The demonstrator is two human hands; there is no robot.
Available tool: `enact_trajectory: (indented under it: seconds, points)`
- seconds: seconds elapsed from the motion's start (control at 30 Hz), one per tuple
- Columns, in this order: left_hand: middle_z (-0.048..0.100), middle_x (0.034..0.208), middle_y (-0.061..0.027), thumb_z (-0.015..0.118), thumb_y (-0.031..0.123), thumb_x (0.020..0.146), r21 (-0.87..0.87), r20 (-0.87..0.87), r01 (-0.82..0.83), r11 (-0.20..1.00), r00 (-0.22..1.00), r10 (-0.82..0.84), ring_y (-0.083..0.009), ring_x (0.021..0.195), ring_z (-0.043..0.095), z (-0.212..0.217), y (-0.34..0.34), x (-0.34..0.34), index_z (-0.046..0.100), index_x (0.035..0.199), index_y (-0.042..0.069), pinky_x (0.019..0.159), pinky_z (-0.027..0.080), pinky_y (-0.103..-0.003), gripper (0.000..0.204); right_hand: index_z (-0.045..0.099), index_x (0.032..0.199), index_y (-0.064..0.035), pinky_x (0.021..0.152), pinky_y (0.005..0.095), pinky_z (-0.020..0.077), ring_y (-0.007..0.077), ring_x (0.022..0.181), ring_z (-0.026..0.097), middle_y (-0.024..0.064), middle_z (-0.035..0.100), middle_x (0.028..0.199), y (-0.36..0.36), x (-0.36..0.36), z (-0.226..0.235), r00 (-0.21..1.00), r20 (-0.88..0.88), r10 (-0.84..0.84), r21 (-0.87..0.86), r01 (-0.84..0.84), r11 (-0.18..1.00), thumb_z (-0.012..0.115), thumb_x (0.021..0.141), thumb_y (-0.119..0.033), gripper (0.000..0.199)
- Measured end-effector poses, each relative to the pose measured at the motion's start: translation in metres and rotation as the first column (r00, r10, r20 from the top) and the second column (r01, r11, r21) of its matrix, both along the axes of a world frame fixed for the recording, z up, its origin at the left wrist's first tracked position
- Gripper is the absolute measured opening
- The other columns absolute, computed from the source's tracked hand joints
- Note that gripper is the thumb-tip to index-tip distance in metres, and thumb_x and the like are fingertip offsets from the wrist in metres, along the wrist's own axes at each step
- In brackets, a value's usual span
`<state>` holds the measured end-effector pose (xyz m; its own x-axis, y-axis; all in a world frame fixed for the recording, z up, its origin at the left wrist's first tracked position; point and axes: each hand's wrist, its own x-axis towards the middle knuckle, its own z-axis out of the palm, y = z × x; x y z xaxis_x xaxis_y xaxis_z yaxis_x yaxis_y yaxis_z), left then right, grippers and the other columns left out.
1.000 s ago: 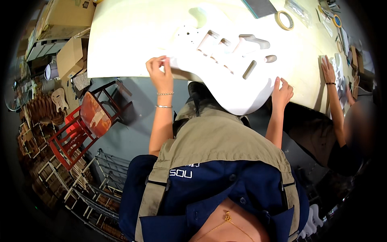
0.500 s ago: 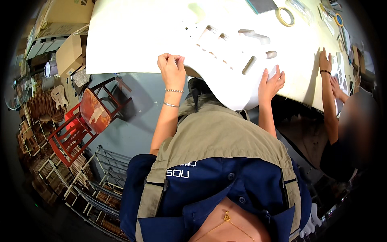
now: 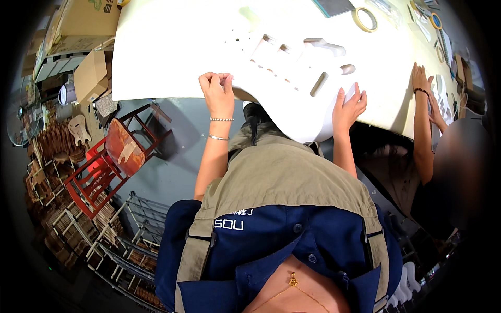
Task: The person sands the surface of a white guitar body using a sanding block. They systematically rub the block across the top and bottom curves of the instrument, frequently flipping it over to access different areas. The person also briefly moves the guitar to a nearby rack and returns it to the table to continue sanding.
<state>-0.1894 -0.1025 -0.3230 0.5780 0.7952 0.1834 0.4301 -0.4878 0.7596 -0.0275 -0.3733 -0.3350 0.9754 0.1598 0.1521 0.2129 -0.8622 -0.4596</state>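
Note:
A white electric guitar body (image 3: 295,112) with routed pockets and small holes lies on the pale table (image 3: 162,62), its rounded end jutting past the near edge. At the left side of the body, my left hand (image 3: 217,95) is raised with its fingertips pinched together. Anything between those fingertips is too small to make out. My right hand (image 3: 347,110) rests against the right edge of the body, thumb and fingers apart and stretched out.
Tape rolls (image 3: 365,20) and a dark flat sheet (image 3: 334,6) lie at the far side. Another person's hand (image 3: 420,78) works over white parts at the right. Cardboard boxes (image 3: 93,75), a red chair (image 3: 125,148) and metal racks (image 3: 141,219) stand left.
My left hand has shifted slightly to the left in view, still pinched. My right hand and the guitar body stay nearly in place.

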Motion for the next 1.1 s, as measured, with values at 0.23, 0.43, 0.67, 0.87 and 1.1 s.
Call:
enact_trajectory:
  seconds: [0.23, 0.43, 0.67, 0.87, 1.1]
  points:
    - [0.044, 0.102, -0.011, 0.074, 0.011, 0.076, -0.015, -0.048, -0.012, 1.0, 0.999, 0.011, -0.0249, 0.093, 0.048, 0.008, -0.001, 0.008, 0.062, 0.084, 0.002, 0.076, 0.047, -0.033, 0.017, 0.038, 0.137, -0.0028, 0.104, 0.0497, 0.0263, 0.0444, 0.124, 0.027, 0.0308, 0.022, 0.138, 0.0, 0.001, -0.003, 1.0, 0.001, 0.001, -0.005, -0.001, 1.0, 0.055, 0.092, -0.032, 0.057]
    - [0.04, 0.115, -0.0121, 0.072, 0.027, 0.079, 0.176, -0.193, 0.033, 0.984, 0.981, 0.001, -0.0315, 0.108, 0.038, 0.014, -0.006, 0.004, 0.065, 0.11, 0.013, 0.092, 0.035, -0.041, 0.034, 0.037, 0.137, -0.0029, 0.104, 0.0498, 0.0262, 0.0436, 0.125, 0.027, 0.0295, 0.022, 0.139, 0.001, 0.0, 0.0, 1.0, -0.017, -0.01, 0.011, 0.01, 1.0, 0.055, 0.091, -0.031, 0.057]
    - [0.035, 0.133, -0.0128, 0.057, 0.041, 0.088, 0.44, -0.432, 0.251, 0.862, 0.901, -0.042, -0.0323, 0.12, 0.028, 0.006, -0.03, -0.009, 0.063, 0.121, 0.028, 0.102, 0.02, -0.048, 0.035, 0.038, 0.137, -0.0032, 0.105, 0.0492, 0.026, 0.0435, 0.125, 0.026, 0.0288, 0.022, 0.139, 0.001, -0.002, 0.001, 1.0, -0.014, -0.007, 0.01, 0.007, 1.0, 0.056, 0.091, -0.031, 0.057]
    - [0.038, 0.132, -0.0115, 0.061, 0.035, 0.086, 0.395, -0.372, 0.322, 0.86, 0.912, -0.17, -0.031, 0.121, 0.029, 0.011, -0.046, -0.014, 0.063, 0.12, 0.029, 0.102, 0.02, -0.052, 0.034, 0.04, 0.135, -0.003, 0.105, 0.0493, 0.0256, 0.044, 0.125, 0.026, 0.0288, 0.023, 0.139, 0.001, -0.001, 0.001, 1.0, -0.015, -0.025, 0.03, 0.025, 0.999, 0.057, 0.09, -0.028, 0.054]
    - [0.032, 0.136, -0.0157, 0.057, 0.037, 0.088, 0.453, -0.454, 0.201, 0.869, 0.891, 0.031, -0.0326, 0.123, 0.026, 0.0, -0.011, -0.009, 0.057, 0.127, 0.026, 0.104, 0.017, -0.053, 0.041, 0.051, 0.128, -0.0076, 0.103, 0.0475, 0.0293, 0.0392, 0.124, 0.032, 0.022, 0.033, 0.14, 0.021, 0.064, 0.007, 0.939, 0.133, 0.317, 0.12, -0.333, 0.935, 0.063, 0.087, -0.017, 0.044]
